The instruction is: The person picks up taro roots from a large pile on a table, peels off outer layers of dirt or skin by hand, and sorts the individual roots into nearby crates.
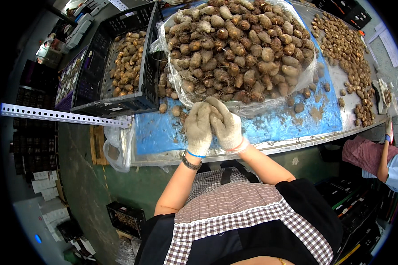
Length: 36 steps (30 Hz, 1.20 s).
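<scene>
My left hand (198,129) and my right hand (227,128), both in off-white knitted gloves, are pressed together at the front of a big heap of taros (234,48). Their fingers curl in toward each other, so whatever lies between them is hidden. The heap is of brown, hairy, rounded taros resting in a clear plastic sheet (311,77), its edge just beyond my fingertips. Under it spreads a blue sheet (269,132) with bits of soil on it. A few loose taros (176,110) lie left of my left hand.
Left of the heap stands a black crate (115,106) partly filled with cleaner taros (128,62). A perforated metal bar (66,115) juts out at the left. More taros (345,53) spread over the metal table at right, near a scale (384,95) and another person's arm (384,159).
</scene>
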{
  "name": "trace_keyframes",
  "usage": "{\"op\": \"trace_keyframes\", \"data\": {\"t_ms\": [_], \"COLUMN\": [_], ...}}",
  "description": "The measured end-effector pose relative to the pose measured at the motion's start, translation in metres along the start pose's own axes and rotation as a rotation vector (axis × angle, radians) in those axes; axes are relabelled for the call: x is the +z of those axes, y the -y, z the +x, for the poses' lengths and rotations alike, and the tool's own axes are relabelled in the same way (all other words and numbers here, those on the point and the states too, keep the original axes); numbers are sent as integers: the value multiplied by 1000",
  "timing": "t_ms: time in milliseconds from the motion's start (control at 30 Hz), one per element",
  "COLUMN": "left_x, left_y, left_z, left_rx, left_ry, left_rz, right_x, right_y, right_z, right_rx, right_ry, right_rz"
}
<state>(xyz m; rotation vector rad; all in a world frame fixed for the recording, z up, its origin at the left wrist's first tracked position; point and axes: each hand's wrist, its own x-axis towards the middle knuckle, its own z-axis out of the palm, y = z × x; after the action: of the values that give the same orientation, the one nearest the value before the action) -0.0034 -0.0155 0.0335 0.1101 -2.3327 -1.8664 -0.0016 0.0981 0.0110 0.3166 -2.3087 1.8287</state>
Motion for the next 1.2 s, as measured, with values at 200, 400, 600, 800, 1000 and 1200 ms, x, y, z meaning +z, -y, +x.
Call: {"op": "trace_keyframes", "data": {"t_ms": [200,400,600,800,1000,1200], "left_x": [-3,5,-18,-26,-42,-34], "left_y": [15,33,33,38,29,36], "left_z": [-1,-9,-7,1,20,-7], "left_rx": [-12,163,441,309,-494,159], "left_ry": [-49,-52,-3,-29,385,54], "left_rz": [-144,-39,306,238,-271,354], "right_x": [23,18,12,27,7,27], "right_y": [5,-13,1,7,1,-6], "right_z": [1,21,12,-2,4,9], "right_rx": [53,436,409,-66,-348,141], "right_ry": [-112,-58,33,-89,83,6], "right_rz": [123,542,425,-216,-304,107]}}
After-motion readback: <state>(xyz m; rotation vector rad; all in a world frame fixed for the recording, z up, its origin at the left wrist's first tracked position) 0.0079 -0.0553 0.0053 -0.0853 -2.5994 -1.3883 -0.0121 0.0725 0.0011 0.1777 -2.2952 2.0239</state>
